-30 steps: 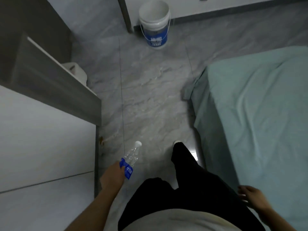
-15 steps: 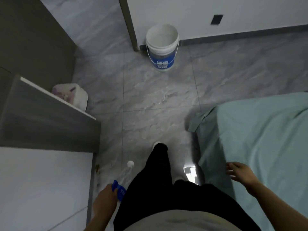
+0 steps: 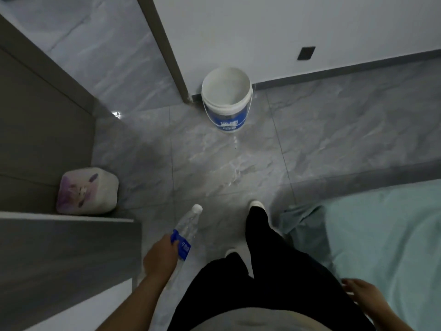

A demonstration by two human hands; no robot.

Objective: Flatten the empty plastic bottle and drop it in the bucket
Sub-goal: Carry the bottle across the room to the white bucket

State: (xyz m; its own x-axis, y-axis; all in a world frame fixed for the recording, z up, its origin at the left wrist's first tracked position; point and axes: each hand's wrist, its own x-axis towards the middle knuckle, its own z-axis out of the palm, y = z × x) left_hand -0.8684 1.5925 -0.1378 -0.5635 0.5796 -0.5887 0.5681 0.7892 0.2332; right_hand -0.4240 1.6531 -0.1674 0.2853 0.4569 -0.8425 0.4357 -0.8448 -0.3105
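My left hand (image 3: 159,257) grips a clear plastic bottle (image 3: 188,225) with a white cap and a blue label, the cap pointing forward and the body still round. A white bucket (image 3: 226,101) with a blue band stands on the floor ahead, by the door frame, open at the top and apparently empty inside. My right hand (image 3: 365,297) hangs low at the right with its fingers apart, holding nothing, over the edge of the bed.
A grey cabinet (image 3: 59,254) fills the left side, with a white and purple pack (image 3: 87,191) on the floor beside it. A bed with a teal sheet (image 3: 381,235) lies at the right. Grey tiled floor (image 3: 214,168) stretches between me and the bucket.
I have walked forward: the bucket is nearer and lower in view. My left hand still carries the bottle, and my right hand has swung back down to the lower right.
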